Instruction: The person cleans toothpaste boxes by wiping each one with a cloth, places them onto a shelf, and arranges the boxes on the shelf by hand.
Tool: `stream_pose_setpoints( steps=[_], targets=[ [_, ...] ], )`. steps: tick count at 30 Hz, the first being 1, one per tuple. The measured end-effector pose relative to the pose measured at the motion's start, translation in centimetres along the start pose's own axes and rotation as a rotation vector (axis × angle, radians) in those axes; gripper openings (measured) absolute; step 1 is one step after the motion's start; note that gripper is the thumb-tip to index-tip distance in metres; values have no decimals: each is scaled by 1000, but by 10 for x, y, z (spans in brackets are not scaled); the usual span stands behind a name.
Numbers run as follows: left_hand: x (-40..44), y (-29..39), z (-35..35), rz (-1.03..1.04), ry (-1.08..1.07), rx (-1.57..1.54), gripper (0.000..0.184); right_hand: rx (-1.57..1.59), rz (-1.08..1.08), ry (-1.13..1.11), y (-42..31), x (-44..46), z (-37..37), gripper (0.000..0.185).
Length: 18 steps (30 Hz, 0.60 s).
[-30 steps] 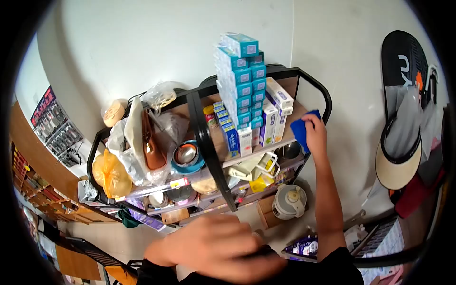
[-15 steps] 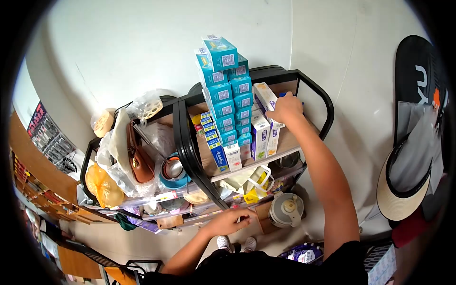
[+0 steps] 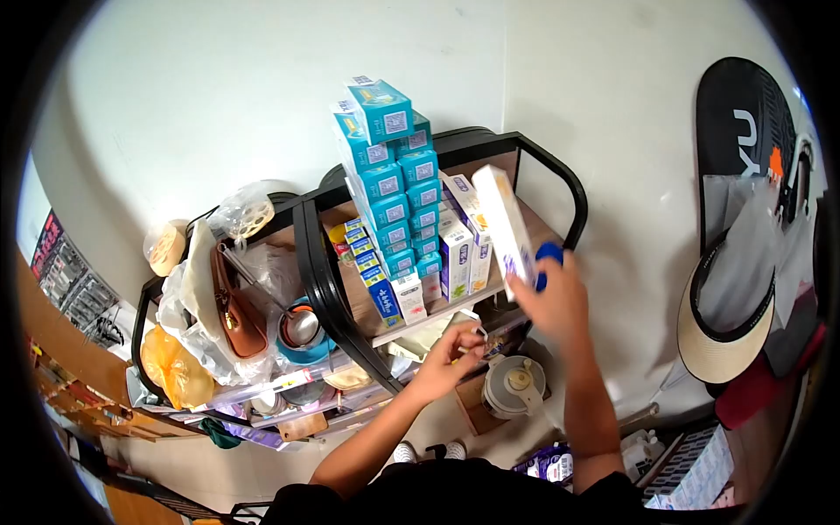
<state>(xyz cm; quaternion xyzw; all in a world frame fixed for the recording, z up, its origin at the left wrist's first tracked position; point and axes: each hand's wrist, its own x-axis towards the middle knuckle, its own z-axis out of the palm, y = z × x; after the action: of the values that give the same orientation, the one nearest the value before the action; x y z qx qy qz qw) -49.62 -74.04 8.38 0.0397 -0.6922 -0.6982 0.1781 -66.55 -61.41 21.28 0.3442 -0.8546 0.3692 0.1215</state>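
Note:
My right hand (image 3: 560,302) grips a long white box (image 3: 505,223) with purple marks, tilted over the right part of the shelf top, and a blue cloth (image 3: 549,255) is bunched in the same hand. My left hand (image 3: 453,354) is in front of the shelf's front edge, fingers curled; whether something small is between them is unclear. White and purple boxes (image 3: 457,254) stand beside a tall stack of teal boxes (image 3: 387,197) on the wooden shelf (image 3: 525,210). Blue and yellow boxes (image 3: 372,271) line the left of the stack.
A brown bag (image 3: 238,317), an orange plastic bag (image 3: 175,363) and bowls (image 3: 302,328) fill the left shelf. Below sits a grey-lidded pot (image 3: 514,385). At right hang a visor cap (image 3: 726,332) and a black case (image 3: 744,114). Black shelf rails curve around the top.
My right hand went from the shelf's right end to the boxes and lifted one white box toward me. My left hand rose toward the shelf front.

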Motion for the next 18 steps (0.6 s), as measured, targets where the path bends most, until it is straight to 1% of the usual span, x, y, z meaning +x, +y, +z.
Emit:
stream_pose_setpoints(
  steps=[1, 3, 4, 5, 6, 7, 8, 9, 11, 12, 13, 15, 16, 17, 18],
  targets=[
    [9, 3, 7, 38, 40, -148, 55, 15, 7, -2, 0, -24, 0, 51],
    [23, 14, 20, -27, 18, -368, 65, 71, 58, -51, 4, -64, 2, 48],
    [24, 22, 29, -103, 59, -375, 72, 47, 19, -38, 9, -82, 7, 49],
    [23, 34, 42, -225, 134, -514, 74, 44, 32, -41, 8, -98, 9, 49],
    [26, 17, 50, -183, 164, -508, 72, 56, 37, -33, 5, -111, 12, 49],
    [27, 16, 58, -143, 196, -502, 70, 69, 43, -27, 5, -123, 13, 48],
    [19, 19, 62, -175, 174, -529, 69, 72, 7, -33, 12, -135, 18, 54],
    [12, 13, 66, -136, 202, -599, 66, 71, 17, -43, 16, -143, 17, 54],
    [-1, 6, 59, -210, 130, -739, 62, 247, -32, -95, 23, -156, 10, 62],
    [-4, 2, 56, -234, 127, -805, 61, 281, -11, -183, 25, -161, 3, 66],
    [-9, -1, 56, -248, 126, -803, 61, 284, 2, -185, 29, -169, 6, 66],
    [-17, -5, 55, -298, 135, -878, 55, 609, 132, 6, 34, -186, 14, 68],
    [-19, -8, 57, -290, 143, -862, 52, 553, 131, 117, 31, -196, 14, 68],
    [-21, -17, 58, -294, 141, -865, 52, 549, 134, 117, 33, -206, 12, 68],
    [-23, -24, 57, -336, 140, -892, 52, 565, 75, 55, 34, -212, 7, 63]
  ],
)
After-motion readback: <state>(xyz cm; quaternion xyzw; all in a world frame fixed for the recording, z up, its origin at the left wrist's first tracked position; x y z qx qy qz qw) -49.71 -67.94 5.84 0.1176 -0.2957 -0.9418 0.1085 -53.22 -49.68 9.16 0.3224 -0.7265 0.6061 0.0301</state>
